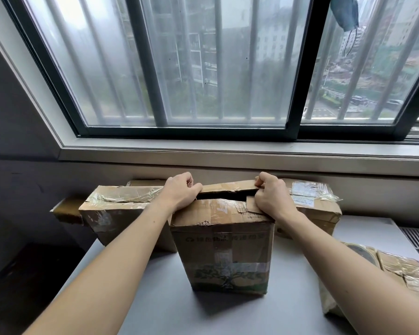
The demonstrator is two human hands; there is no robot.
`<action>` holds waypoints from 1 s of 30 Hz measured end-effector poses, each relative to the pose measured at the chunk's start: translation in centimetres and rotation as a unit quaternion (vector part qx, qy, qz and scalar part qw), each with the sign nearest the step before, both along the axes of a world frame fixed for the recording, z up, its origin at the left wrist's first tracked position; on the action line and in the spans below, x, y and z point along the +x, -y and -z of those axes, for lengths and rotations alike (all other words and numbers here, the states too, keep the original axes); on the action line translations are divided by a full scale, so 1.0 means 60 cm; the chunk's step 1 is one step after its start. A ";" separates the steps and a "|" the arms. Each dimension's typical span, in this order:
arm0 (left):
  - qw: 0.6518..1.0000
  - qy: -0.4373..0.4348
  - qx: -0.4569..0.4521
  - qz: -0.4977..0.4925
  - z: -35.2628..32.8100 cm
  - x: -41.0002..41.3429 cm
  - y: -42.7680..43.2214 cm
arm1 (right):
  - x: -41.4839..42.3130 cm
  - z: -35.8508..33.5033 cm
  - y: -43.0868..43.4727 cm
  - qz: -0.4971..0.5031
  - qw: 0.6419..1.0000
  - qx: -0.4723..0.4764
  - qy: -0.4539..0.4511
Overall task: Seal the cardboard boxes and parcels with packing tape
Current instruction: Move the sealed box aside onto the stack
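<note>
A tall worn cardboard box [224, 252] stands upright on the grey table [165, 303] in front of me, with old tape and a green tree print on its front. Its top flaps [230, 187] sit slightly apart, leaving a dark gap between them. My left hand [180, 192] grips the left end of the top, fingers curled over the far flap. My right hand [272, 195] pinches the right end of the far flap, thumb and fingers on the cardboard edge. No tape roll is in view.
A taped box [116, 213] lies behind at the left, another with a label under clear film [317, 204] at the right. Flattened cardboard and a parcel [397, 269] sit at the table's right edge. A windowsill and barred window rise close behind. The table drops off at the left.
</note>
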State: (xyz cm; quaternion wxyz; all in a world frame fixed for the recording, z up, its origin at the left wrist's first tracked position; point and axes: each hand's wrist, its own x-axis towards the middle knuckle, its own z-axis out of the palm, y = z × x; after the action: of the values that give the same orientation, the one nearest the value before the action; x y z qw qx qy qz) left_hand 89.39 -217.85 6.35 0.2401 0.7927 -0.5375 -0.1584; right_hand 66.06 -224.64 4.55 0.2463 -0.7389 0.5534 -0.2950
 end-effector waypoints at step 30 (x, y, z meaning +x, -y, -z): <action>0.993 0.031 -0.061 0.094 0.041 0.024 0.010 | 0.034 -0.001 -0.003 -0.163 0.941 -0.054 -0.292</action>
State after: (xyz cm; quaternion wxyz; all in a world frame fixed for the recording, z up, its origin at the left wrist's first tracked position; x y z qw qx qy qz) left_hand 90.85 -218.46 3.92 0.2551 0.7272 -0.6253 -0.1228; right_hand 68.11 -224.49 4.62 0.0780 -0.8850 0.4562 -0.0516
